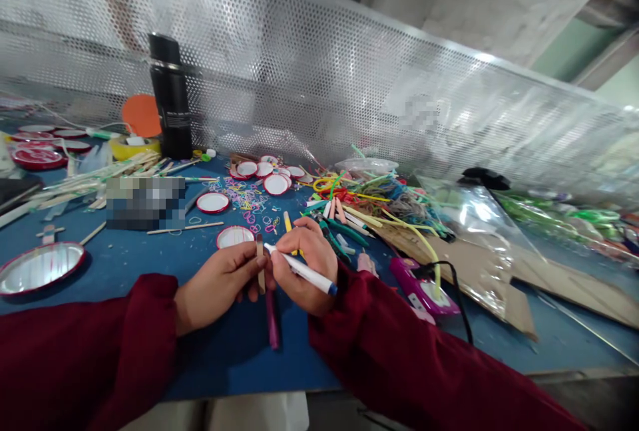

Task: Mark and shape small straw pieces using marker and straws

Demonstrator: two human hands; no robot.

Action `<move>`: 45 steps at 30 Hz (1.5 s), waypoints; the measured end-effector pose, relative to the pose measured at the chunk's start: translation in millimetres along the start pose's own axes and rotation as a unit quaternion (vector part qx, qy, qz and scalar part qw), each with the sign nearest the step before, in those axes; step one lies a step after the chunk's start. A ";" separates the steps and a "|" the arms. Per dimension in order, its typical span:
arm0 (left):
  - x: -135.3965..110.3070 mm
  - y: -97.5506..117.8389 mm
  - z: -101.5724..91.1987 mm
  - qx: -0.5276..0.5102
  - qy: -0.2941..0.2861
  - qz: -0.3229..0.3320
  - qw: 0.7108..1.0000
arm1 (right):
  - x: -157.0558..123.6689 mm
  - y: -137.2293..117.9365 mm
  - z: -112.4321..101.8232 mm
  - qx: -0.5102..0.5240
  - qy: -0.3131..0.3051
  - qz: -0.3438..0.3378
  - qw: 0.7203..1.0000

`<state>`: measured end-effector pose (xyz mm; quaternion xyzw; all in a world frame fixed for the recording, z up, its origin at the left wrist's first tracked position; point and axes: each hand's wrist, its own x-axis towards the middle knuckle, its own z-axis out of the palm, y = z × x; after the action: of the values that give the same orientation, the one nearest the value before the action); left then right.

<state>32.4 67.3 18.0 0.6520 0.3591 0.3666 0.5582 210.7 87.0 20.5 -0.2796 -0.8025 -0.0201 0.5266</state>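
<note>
My left hand (219,281) pinches a short wooden craft stick (260,265) upright above the blue table (150,265). My right hand (302,261) is closed round a white marker (304,273) with a blue end, its tip touching the stick. Both sleeves are dark red. A purple pen (271,318) lies on the table just under my hands. A small round white lid with a red rim (234,237) sits right behind my left hand.
A black flask (170,95) stands at the back left before a perforated metal screen (319,65). Red-rimmed lids (264,171), loose rubber bands (244,195), wooden sticks (90,178), a foil plate (40,267), tangled coloured cords (389,195), a pink glue gun (424,288) and cardboard (499,271) cover the table.
</note>
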 end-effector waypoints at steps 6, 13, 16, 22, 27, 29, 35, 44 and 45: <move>-0.9 -0.5 -0.7 -0.018 -0.006 -0.009 1.000 | 1.7 -1.8 2.3 -0.017 0.006 -0.012 1.000; -0.2 0.3 -0.2 -0.010 -0.004 0.002 1.000 | 0.3 -0.7 0.8 0.005 -0.020 -0.013 1.000; -0.2 1.7 -0.4 0.000 0.002 0.003 1.000 | -0.5 0.1 1.2 0.007 -0.032 -0.010 0.999; -2.0 8.5 0.6 0.013 0.008 0.000 1.000 | 1.0 0.1 4.4 -0.012 -0.002 -0.020 1.000; -2.5 9.6 1.2 0.016 0.007 0.001 1.000 | 3.3 -1.5 4.2 -0.012 0.017 -0.028 0.999; -2.4 9.3 1.1 0.018 0.011 0.004 1.000 | 3.4 -2.0 3.8 -0.007 0.016 -0.032 0.999; -2.0 7.7 0.0 0.039 0.013 0.004 0.999 | 2.2 -1.1 3.1 -0.008 -0.008 -0.049 0.999; -2.3 9.7 0.6 0.056 0.016 0.022 0.998 | 3.3 -0.2 3.2 -0.027 0.006 -0.058 0.998; -2.5 9.9 0.6 0.057 0.016 0.023 0.998 | 3.5 -0.4 3.1 -0.026 0.007 -0.058 0.998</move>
<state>32.4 63.7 27.5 0.6848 0.3731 0.3687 0.5059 206.9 89.2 22.3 -0.2460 -0.8132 -0.0737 0.5223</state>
